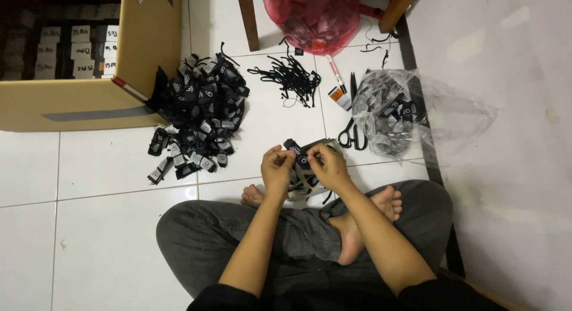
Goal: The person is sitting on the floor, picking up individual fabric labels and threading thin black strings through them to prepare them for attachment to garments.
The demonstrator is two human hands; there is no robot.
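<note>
**Pinching a small black tag above the lap**

Looking down from the head camera, I see both hands brought together over the crossed legs, just beyond the bare feet. My left hand (277, 168) and right hand (326, 166) each pinch 1 end of a small black tag (302, 161) with a pale round mark, so the fingers are clamped on it from both sides. The tag sits between the 2 hands, near the middle of the view, above a small bundle of more tags (301, 183) resting on the floor under the hands.

Far and to the left lies a big heap of black tags (199, 117) spread over the white tiled floor (101, 227), touching the corner of a cardboard box (77, 102) that holds rows of labelled packs. Straight ahead, farther off, is a loose tangle of black cords (292, 78). To the right of that lie a marker pen (335, 72), a small orange-and-white card (341, 98) and black scissors (351, 132), with the scissors just beside a clear plastic bag (417, 111) with more dark tags inside. A red plastic bag (313, 16) sits at the far edge, beside a wooden furniture leg (248, 19).
</note>
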